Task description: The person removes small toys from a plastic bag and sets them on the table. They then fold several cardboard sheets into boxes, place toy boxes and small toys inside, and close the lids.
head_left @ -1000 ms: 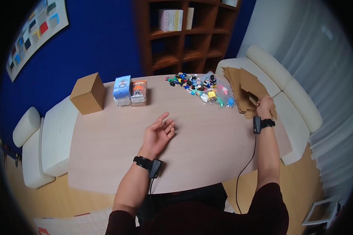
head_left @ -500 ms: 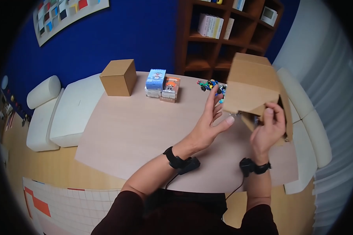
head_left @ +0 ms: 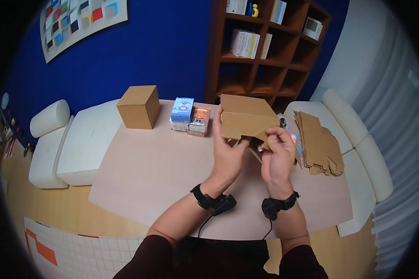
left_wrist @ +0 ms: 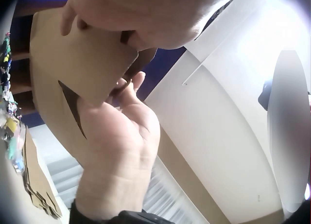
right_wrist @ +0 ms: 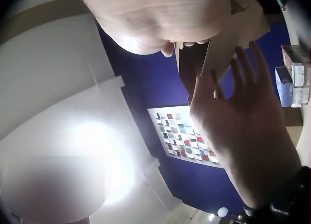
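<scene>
A flat brown cardboard box blank (head_left: 244, 118) is held up over the pale wooden table (head_left: 158, 172), near its far middle. My left hand (head_left: 226, 151) lies against the blank's left side, its fingers (head_left: 217, 120) straight along the edge. My right hand (head_left: 275, 156) pinches a lower flap of the blank with curled fingers (head_left: 269, 138). The left wrist view shows the blank (left_wrist: 73, 73) with the right hand (left_wrist: 116, 141) under it. Across from the right wrist camera, the left hand (right_wrist: 243, 117) spreads its fingers against the cardboard (right_wrist: 233, 34).
A stack of flat cardboard blanks (head_left: 319, 144) lies at the table's right end. A closed brown box (head_left: 138, 107) and two small toy boxes (head_left: 191, 120) stand at the far left. Small toys (head_left: 289, 132) peek out behind the held blank. White seats (head_left: 79, 139) flank the table; a bookshelf (head_left: 270, 51) stands behind.
My right hand lifted a blank off the stack and carried it left to the table's middle. My left hand rose from the table to meet it. The head view shifted.
</scene>
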The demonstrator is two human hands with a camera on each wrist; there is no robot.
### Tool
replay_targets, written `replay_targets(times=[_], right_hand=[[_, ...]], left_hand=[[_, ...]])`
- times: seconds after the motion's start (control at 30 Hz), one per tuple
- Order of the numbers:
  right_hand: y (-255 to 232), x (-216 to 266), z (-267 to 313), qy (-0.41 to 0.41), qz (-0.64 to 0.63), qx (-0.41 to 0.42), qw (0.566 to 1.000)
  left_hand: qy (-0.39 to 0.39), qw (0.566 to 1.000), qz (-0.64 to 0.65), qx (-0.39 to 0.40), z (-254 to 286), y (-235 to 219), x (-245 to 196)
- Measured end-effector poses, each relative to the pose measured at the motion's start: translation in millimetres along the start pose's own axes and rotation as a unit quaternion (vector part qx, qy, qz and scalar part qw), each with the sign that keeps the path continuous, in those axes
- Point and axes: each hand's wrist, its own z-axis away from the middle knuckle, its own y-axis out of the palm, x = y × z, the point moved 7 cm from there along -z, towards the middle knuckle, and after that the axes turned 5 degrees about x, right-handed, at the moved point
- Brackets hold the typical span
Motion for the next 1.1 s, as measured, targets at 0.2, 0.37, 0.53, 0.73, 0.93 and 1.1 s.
replay_targets(times=[0.2,0.37,0.53,0.73,0.93,1.1], right_hand=[[3.9,-8.6,-13.3,0.088,-0.019,0.017,0.996],[-7.8,11.5,-23.8,0.125,-0.002,0.01,0.992],[-24.0,42.0,-31.6,0.08,0.085,0.025,0.993],[-27.5,57.2,-28.4,0.066,0.23,0.022,0.971],[-14.5,68.9,-22.7,0.071,0.468,-0.043,0.88],[-6.8,76.7,-18.2,-0.045,0.666,-0.061,0.742]], left_hand=[[0.09,0.971,-0.221,0.023,-27.0,-17.1,9.9],[0.121,0.914,-0.384,0.044,-31.0,-30.9,13.4],[0.138,0.869,-0.47,0.072,-27.8,-23.5,-3.9],[0.229,0.824,-0.51,0.089,-21.6,-9.1,-27.4],[0.269,0.78,-0.555,0.107,-13.4,-0.4,-31.3],[0.252,0.77,-0.576,0.11,-5.1,2.9,-36.5]])
